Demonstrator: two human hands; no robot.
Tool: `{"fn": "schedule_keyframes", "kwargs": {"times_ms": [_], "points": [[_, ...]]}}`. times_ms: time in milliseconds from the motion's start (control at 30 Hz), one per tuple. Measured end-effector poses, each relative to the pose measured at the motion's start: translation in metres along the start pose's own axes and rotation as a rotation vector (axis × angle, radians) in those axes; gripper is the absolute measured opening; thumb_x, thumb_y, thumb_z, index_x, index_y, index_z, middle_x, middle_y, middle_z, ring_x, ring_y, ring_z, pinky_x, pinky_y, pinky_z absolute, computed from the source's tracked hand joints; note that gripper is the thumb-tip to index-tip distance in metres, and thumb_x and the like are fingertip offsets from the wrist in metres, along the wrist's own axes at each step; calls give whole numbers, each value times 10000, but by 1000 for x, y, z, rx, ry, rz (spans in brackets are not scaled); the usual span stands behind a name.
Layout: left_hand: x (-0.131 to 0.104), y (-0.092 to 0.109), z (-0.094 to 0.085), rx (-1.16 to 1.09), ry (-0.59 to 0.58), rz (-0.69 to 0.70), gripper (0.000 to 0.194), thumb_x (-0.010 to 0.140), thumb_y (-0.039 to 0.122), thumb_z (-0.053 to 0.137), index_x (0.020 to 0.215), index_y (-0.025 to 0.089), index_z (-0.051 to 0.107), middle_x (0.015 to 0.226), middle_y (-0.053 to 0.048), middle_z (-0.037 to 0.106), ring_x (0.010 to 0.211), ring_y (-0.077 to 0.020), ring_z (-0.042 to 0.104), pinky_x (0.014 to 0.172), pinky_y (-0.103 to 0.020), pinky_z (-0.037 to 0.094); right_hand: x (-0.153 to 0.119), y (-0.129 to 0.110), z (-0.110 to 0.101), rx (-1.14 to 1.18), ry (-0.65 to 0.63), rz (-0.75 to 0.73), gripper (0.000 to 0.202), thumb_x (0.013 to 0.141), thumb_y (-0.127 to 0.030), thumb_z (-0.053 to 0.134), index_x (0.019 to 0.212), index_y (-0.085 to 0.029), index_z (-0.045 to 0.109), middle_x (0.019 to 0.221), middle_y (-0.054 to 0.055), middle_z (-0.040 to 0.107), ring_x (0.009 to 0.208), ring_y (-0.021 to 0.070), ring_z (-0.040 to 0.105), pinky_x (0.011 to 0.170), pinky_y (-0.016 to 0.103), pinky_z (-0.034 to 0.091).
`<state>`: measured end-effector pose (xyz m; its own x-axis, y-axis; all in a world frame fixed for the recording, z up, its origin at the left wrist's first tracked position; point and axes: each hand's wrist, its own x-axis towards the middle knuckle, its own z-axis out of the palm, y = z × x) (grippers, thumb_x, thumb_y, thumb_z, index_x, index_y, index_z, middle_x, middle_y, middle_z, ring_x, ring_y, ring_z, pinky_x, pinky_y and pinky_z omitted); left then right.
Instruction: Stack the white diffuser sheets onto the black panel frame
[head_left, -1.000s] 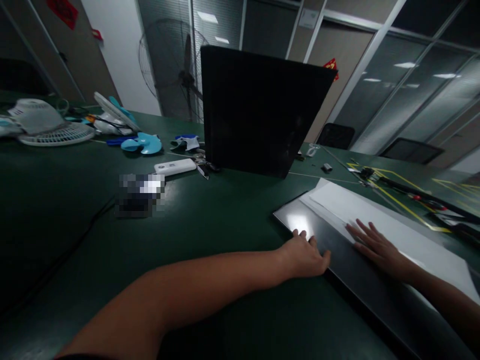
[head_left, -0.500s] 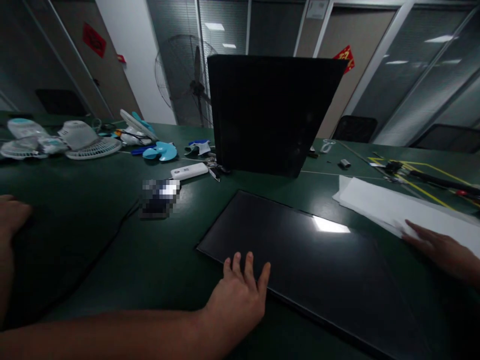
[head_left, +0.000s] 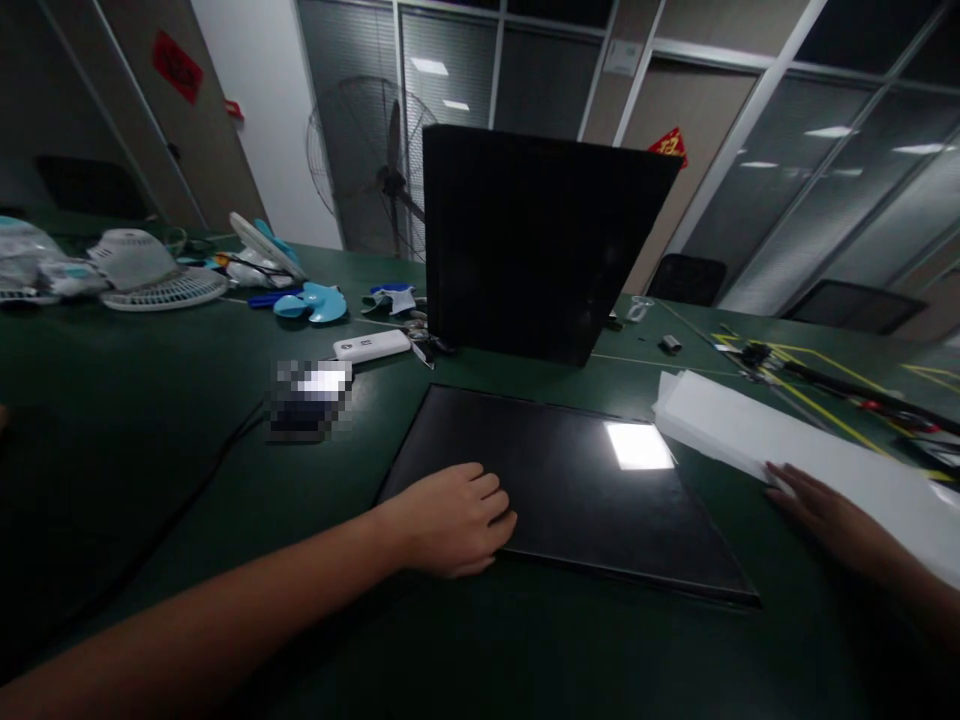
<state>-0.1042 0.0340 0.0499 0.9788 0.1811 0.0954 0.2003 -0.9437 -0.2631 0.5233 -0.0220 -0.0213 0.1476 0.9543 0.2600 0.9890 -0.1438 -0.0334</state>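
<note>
A flat black screen panel [head_left: 577, 490] lies on the green table in front of me. My left hand [head_left: 454, 520] rests at its near edge, fingers curled and closed against the panel; the fingertips are partly hidden. To the right, my right hand [head_left: 817, 505] touches the near edge of a stack of white sheets [head_left: 795, 430], fingers stretched out. Behind the panel stands a large black upright box or screen [head_left: 540, 240].
A white power bank [head_left: 371, 346] and a pixelated device [head_left: 307, 400] with a cable sit at left. Light blue fan blades [head_left: 311, 303] and white fan parts [head_left: 161, 270] lie farther left. Yellow tape and dark rods [head_left: 840, 385] are at right.
The panel has turned and slid away from me, its near edge now more level. My left hand's spread fingers have curled in. Another hand at far left has nearly left the view.
</note>
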Motion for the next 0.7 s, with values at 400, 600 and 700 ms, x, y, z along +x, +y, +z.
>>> {"fn": "schedule_keyframes", "kwargs": {"times_ms": [400, 600, 700], "points": [[-20, -20, 36, -469, -84, -362, 732, 949, 697, 597, 1588, 401, 398, 1729, -99, 256, 1590, -425, 205, 1213, -743, 156, -8, -14, -7, -109, -83, 40, 739, 1012, -605, 280, 1443, -101, 607, 1328, 249, 660, 1221, 409, 642, 1010, 518, 515], [-19, -18, 35, -507, -101, -407, 716, 961, 742, 526, 1584, 409, 405, 1728, -91, 259, 1590, -445, 177, 1194, -782, 143, -12, -45, -26, -145, -52, 228, 740, 1025, -600, 210, 1409, -110, 611, 1300, 262, 675, 1166, 405, 678, 900, 513, 542], [-19, -19, 37, -492, -99, -425, 722, 964, 756, 500, 1586, 399, 410, 1720, -104, 284, 1582, -455, 202, 1187, -788, 161, -19, -81, -41, -166, 11, 287, 748, 1032, -610, 179, 1425, -117, 583, 1307, 253, 669, 1164, 407, 673, 890, 507, 537]]}}
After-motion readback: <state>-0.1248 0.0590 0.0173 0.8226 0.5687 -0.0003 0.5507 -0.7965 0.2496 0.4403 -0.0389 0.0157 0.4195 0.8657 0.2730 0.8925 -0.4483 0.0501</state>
